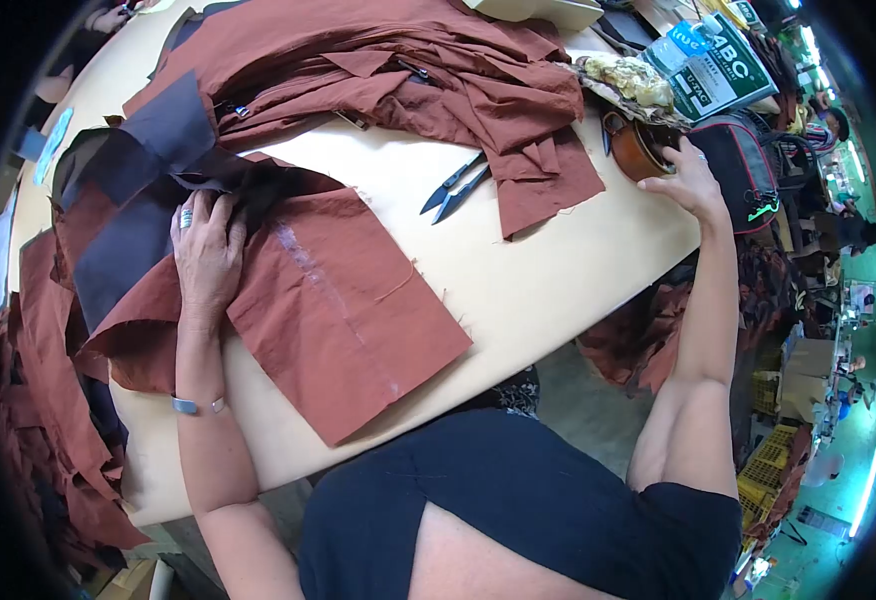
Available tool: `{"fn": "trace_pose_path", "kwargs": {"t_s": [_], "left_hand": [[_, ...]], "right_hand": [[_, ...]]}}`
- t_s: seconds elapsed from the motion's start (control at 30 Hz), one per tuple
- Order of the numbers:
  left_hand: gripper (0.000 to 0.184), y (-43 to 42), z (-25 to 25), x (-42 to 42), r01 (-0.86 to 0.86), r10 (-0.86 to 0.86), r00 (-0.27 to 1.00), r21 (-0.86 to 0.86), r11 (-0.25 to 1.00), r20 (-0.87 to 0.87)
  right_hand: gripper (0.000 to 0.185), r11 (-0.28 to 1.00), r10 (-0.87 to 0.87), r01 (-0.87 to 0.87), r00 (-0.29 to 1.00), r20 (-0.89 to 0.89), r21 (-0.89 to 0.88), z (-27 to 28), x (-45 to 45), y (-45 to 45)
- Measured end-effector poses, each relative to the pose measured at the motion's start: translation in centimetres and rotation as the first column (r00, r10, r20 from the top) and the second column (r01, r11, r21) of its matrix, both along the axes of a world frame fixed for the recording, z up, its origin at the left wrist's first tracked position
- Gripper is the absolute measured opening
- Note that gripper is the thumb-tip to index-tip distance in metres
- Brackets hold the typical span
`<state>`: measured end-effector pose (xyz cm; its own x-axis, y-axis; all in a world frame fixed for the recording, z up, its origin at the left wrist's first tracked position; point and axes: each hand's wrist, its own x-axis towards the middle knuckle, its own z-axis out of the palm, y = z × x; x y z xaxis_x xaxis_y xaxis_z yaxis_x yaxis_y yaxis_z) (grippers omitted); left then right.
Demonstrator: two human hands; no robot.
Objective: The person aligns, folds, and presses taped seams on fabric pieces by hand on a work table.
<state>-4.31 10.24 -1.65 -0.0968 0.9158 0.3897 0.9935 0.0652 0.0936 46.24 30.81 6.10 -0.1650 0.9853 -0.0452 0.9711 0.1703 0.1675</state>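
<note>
My left hand (206,260), with a ring on one finger, rests on a rust-brown fabric piece (348,300). Its fingers curl into the folds where that cloth meets dark fabric (148,160), and the fingertips are partly hidden. A pale chalky line runs down the brown piece. Over at the table's right side, my right hand (691,183) is at the rim of a round brown container (636,152). Thumb and fingers are spread there; whether anything small lies between them cannot be seen. Thread snips (455,188) with dark handles lie on the table between both hands.
A heap of rust-brown garments with zippers (378,75) covers the table's far side. Beyond the container are a crumpled plastic-wrapped bundle (628,82), a green ABC packet (723,70) and a black bag (733,165). More brown cloth (58,400) hangs at the left edge.
</note>
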Motion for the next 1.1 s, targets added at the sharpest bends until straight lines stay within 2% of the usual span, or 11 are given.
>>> {"fn": "trace_pose_path", "kwargs": {"t_s": [0.13,0.23,0.47,0.5,0.6,0.67,0.8,0.93,0.97,1.0,1.1], "left_hand": [[0.026,0.0,-0.1,-0.1,0.009,-0.009,1.0,0.013,1.0,-0.007],[0.026,0.0,-0.1,-0.1,0.012,-0.011,1.0,0.025,1.0,-0.018],[0.027,0.1,-0.1,-0.3,0.033,-0.033,0.998,0.008,0.999,0.046],[0.03,0.1,0.0,-0.3,0.024,-0.023,0.998,-0.013,1.0,0.057],[0.041,-0.3,0.5,-0.4,0.041,-0.032,0.994,-0.082,0.996,0.105],[0.051,-0.8,0.8,-0.3,0.066,-0.054,0.992,-0.109,0.992,0.112],[0.07,-1.5,1.2,-0.3,0.105,-0.085,0.991,-0.201,0.974,0.106],[0.068,-1.8,1.1,-0.2,0.126,-0.11,0.99,-0.209,0.97,0.087],[0.067,-1.8,1.1,-0.3,0.134,-0.116,0.988,-0.202,0.97,0.097],[0.067,-1.8,1.0,-0.4,0.142,-0.123,0.987,-0.195,0.97,0.108],[0.065,-1.5,0.7,-0.7,0.141,-0.12,0.986,-0.192,0.971,0.114]], "right_hand": [[0.063,0.999,-0.024,0.023,0.999,-0.021,-0.043,0.7,-0.6,-0.2],[0.056,0.98,0.192,-0.169,0.935,-0.299,0.102,-0.1,2.5,0.5],[0.035,0.882,0.211,-0.272,0.958,0.192,0.386,2.3,-2.0,-6.5],[0.03,0.813,0.336,-0.338,0.937,0.092,0.474,3.1,-3.7,-6.8],[0.025,0.639,0.687,-0.396,0.68,-0.257,0.659,5.1,-13.2,-10.9],[0.027,0.54,0.836,-0.531,0.248,-0.49,0.653,4.8,-18.3,-11.8],[0.032,0.528,0.545,-0.734,-0.093,-0.833,0.428,0.7,-26.5,-12.3],[0.046,0.348,-0.015,-0.881,0.335,-0.942,-0.319,0.6,-27.6,-13.1],[0.047,0.275,-0.032,-0.926,0.26,-0.965,-0.259,-1.3,-27.1,-13.3],[0.044,0.296,0.143,-0.89,0.401,-0.905,-0.348,-0.9,-26.4,-13.5],[0.025,0.417,0.017,-0.79,0.502,-0.865,-0.45,-1.6,-26.5,-14.4]]}}
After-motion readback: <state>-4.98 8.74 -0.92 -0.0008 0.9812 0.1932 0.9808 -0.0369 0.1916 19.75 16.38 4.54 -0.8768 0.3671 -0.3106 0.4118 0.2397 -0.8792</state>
